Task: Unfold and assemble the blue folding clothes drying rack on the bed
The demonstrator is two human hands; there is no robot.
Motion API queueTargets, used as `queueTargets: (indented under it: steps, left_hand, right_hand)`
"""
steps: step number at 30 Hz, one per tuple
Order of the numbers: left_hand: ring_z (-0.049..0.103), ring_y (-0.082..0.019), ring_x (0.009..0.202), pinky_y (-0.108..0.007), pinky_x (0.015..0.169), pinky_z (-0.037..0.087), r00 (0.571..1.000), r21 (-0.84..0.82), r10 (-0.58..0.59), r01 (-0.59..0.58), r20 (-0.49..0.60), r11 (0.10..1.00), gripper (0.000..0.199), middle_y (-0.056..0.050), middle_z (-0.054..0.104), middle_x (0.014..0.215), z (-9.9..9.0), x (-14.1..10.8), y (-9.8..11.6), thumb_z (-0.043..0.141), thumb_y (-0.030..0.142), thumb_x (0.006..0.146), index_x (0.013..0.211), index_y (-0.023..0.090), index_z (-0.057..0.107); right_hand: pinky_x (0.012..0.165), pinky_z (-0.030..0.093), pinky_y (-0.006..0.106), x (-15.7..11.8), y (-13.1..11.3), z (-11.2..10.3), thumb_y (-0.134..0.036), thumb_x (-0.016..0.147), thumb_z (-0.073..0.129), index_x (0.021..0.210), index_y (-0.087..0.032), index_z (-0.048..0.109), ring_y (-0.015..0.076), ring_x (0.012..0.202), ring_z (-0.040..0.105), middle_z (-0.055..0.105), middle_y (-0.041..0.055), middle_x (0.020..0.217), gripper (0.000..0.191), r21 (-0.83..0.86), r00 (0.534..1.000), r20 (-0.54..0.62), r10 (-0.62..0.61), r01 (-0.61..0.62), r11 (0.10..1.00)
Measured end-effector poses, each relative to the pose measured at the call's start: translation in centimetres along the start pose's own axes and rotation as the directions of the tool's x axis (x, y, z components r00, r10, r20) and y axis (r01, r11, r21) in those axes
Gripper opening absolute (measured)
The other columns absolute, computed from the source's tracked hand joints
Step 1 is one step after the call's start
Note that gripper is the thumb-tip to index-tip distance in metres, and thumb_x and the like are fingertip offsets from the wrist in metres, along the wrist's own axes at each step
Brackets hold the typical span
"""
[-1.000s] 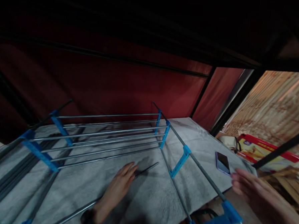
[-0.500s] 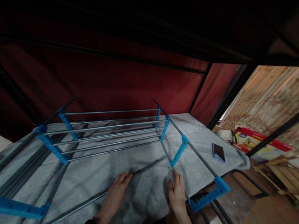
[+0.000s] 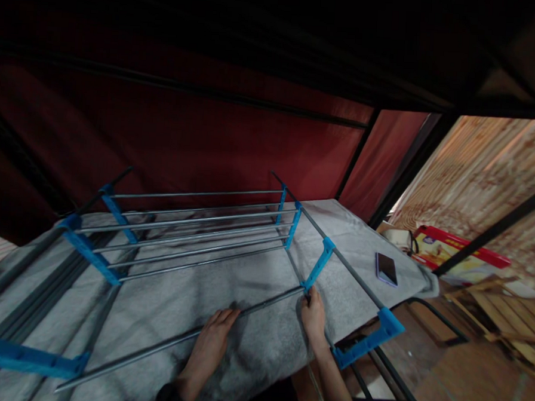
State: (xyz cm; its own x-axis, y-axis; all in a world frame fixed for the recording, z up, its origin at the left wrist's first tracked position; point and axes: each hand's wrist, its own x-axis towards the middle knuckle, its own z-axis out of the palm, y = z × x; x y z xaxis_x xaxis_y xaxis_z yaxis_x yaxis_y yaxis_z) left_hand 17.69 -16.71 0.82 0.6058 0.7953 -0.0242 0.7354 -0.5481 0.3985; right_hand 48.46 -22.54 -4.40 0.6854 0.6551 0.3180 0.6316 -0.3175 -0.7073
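Note:
My left hand (image 3: 210, 341) is closed over a loose grey metal tube (image 3: 152, 351) that lies slantwise above the grey blanket. The tube's right end meets the foot of a blue plastic bracket (image 3: 320, 263); whether it sits inside the socket I cannot tell. My right hand (image 3: 313, 318) is curled round the rack's lower side tube just below that bracket, its fingertips partly hidden. Farther back, several grey crossbars (image 3: 202, 246) span the rack between blue brackets. Two more blue brackets, one at left (image 3: 26, 358) and one at right (image 3: 370, 342), stand at the near corners.
Several loose grey tubes (image 3: 33, 296) lie on the blanket at left. A phone (image 3: 386, 269) rests on the blanket (image 3: 351, 312) at right. Black metal posts (image 3: 413, 166) and a red curtain (image 3: 234, 145) surround the bed. A red and yellow box (image 3: 457, 252) and wooden slats (image 3: 499, 314) stand beyond.
The loose tube has shifted right, so its right end now reaches the bracket's foot. My right hand has moved up toward the bracket and closed on the side tube.

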Motion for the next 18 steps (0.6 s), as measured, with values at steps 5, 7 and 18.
queueTargets:
  steps: [5, 7, 18]
  left_hand:
    - [0.056, -0.019, 0.137, -0.040, 0.121, 0.041, 1.000, -0.015, 0.023, -0.022, 0.013, 1.000, 0.075, -0.005, 0.063, 0.146, 0.22, 0.29, -0.03, 0.027, -0.007, 0.080, 0.142, 0.019, 0.061]
    - [0.057, -0.019, 0.136, -0.041, 0.120, 0.042, 1.000, -0.008, 0.026, -0.026, 0.006, 1.000, 0.074, -0.005, 0.063, 0.146, 0.22, 0.34, -0.03, 0.027, -0.007, 0.081, 0.141, 0.019, 0.061]
    - [0.059, -0.021, 0.133, -0.043, 0.118, 0.045, 0.998, -0.064, 0.049, -0.051, -0.034, 0.997, 0.073, -0.006, 0.064, 0.145, -0.38, 0.44, -0.10, 0.029, -0.006, 0.082, 0.141, 0.020, 0.062]
  right_hand:
    - [0.100, 0.049, 0.043, -0.16, -0.21, -0.20, -0.022, 0.082, 0.043, 0.134, -0.011, 0.060, 0.0300, 0.110, 0.062, 0.070, 0.0164, 0.114, 0.056, -0.034, 1.000, -0.018, -0.024, 0.023, 0.999]
    - [0.099, 0.049, 0.044, -0.29, -0.33, -0.34, -0.021, 0.081, 0.044, 0.135, -0.012, 0.059, 0.0297, 0.109, 0.061, 0.070, 0.0158, 0.113, 0.057, -0.039, 0.999, -0.018, -0.043, 0.042, 0.998]
    - [0.098, 0.048, 0.043, -0.43, -0.46, -0.52, -0.024, 0.083, 0.044, 0.136, -0.013, 0.057, 0.0290, 0.109, 0.060, 0.068, 0.0138, 0.110, 0.056, -0.029, 1.000, -0.001, -0.029, 0.029, 0.999]
